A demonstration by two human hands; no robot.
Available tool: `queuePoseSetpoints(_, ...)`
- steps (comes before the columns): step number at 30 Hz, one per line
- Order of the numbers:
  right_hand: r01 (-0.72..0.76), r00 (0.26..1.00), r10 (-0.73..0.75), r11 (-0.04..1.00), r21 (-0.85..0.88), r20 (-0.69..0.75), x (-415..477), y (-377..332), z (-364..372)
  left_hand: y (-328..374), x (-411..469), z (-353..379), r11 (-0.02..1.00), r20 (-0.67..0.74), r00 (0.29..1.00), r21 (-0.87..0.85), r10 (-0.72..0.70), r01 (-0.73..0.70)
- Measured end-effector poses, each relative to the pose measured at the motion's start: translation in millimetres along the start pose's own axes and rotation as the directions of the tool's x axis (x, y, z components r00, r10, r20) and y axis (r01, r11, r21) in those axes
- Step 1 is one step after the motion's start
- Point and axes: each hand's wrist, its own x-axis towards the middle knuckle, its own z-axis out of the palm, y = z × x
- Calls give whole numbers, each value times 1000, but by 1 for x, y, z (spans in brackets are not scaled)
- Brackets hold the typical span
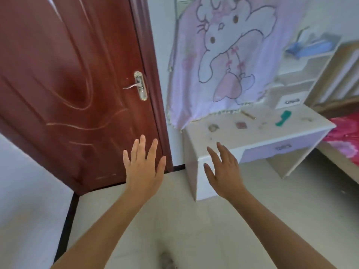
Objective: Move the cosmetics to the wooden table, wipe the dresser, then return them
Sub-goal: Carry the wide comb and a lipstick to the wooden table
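Head view: left hand (144, 167) and right hand (223, 171) spread before dresser (258, 133).

Red-brown door (58, 74) at left; cartoon cloth (186, 90) hanging; pink bedding (345, 136) right.

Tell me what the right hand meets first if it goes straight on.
Probably the dresser, at its near left corner: the open right hand points there, short of the small items on top. Depth is unclear from one view.
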Motion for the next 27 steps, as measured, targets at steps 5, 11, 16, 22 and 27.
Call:
queuePoseSetpoints(5,-178,983,176,983,-42,-53,23,102,-33,102,75,64,976,82,972,-39,219,-216)
queuePoseSetpoints(11,-316,948,317,927,-203,-29,79,217,-60,198,171,139,931,137,927,-161,350,-328)
queuePoseSetpoints(16,-416,907,420,886,-205,-28,139,297,-87,276,262,176,908,175,903,-230,391,-349)
queuePoseSetpoints(22,-516,857,511,843,-156,-71,196,386,-104,361,346,214,872,216,852,-244,477,-426)
queuePoseSetpoints(27,-530,845,535,833,-158,-9,245,468,-96,415,396,260,866,234,836,-199,496,-458)
